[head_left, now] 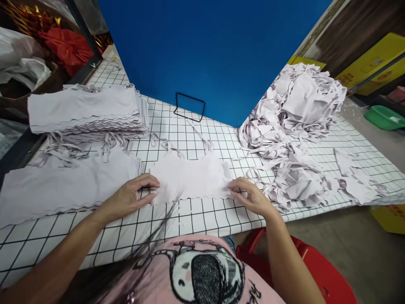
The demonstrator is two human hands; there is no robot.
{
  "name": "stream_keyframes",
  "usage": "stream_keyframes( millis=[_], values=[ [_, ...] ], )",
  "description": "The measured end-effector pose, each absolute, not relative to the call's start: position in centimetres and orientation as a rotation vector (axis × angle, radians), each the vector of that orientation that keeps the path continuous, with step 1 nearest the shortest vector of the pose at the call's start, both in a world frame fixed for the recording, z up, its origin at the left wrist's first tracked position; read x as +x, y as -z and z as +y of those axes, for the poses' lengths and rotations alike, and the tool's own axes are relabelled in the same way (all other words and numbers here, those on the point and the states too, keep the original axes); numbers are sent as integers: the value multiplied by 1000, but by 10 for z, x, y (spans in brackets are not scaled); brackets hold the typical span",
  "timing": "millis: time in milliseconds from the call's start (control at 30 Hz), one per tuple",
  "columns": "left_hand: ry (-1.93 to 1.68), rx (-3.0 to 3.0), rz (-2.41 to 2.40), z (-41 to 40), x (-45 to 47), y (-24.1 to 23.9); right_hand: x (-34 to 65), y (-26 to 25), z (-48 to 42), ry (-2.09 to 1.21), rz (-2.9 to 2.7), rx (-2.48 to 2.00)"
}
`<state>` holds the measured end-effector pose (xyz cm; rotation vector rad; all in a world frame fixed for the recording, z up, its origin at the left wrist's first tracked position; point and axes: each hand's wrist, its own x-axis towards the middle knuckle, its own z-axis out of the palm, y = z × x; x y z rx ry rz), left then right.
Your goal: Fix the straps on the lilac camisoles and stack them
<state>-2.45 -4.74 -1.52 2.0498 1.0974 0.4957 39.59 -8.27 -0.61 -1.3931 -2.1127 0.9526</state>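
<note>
A pale, whitish strappy camisole top [191, 177] lies flat on the table in front of me, its thin straps pointing away. My left hand [128, 196] has the top's left side edge between thumb and fingertips. At the opposite side edge, my right hand [251, 195] pinches the cloth in the same way. A stack of similar tops [82, 109] lies folded flat at the back left. Nearer, more tops [63, 181] are laid in a flat pile beside my left forearm, straps partly tangled.
A large heap of crumpled pale pieces [303, 101] covers the table's right side, spilling toward my right hand. A blue panel [209, 50] rises behind the checked tablecloth [196, 215], with a black wire frame [190, 107] at its base. A red stool [316, 270] stands below right.
</note>
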Motion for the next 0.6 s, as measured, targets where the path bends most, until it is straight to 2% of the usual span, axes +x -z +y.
stream_keyframes(
  millis=[233,433,600],
  values=[
    [-550,2290,1180,-49,-13,31,381,29,-77,-730,-1688,-1745],
    [-581,2141,1663,-44,-12,41,365,27,-72,-733,-1640,-1970],
    [-520,2120,1755,-39,-3,40,367,18,-75,-749,-1563,-2001]
  ],
)
